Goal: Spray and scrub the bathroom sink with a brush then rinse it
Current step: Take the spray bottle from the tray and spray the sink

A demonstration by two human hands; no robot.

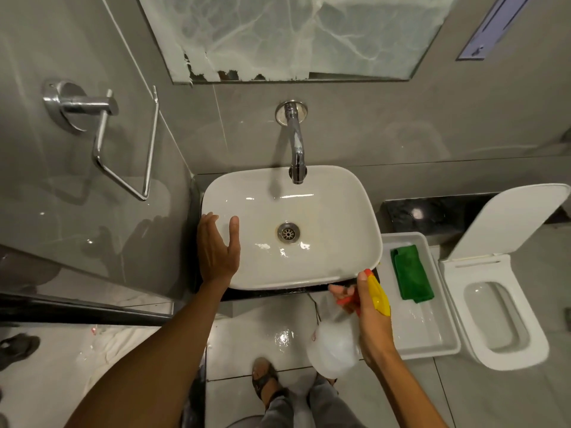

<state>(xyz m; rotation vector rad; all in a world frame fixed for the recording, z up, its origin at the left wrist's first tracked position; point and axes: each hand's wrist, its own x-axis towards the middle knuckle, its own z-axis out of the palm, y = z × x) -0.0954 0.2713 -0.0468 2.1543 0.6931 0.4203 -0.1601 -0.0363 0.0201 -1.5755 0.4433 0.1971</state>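
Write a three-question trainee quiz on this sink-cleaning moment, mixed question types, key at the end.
1. True or false: the right hand holds the spray bottle.
2. Where does the green cloth lie?
A. in the sink
B. in the white tray
C. on the toilet
3. Fill in: the left hand is open, over the sink's ____ rim.

Key: 1 true; 2 B; 3 left.
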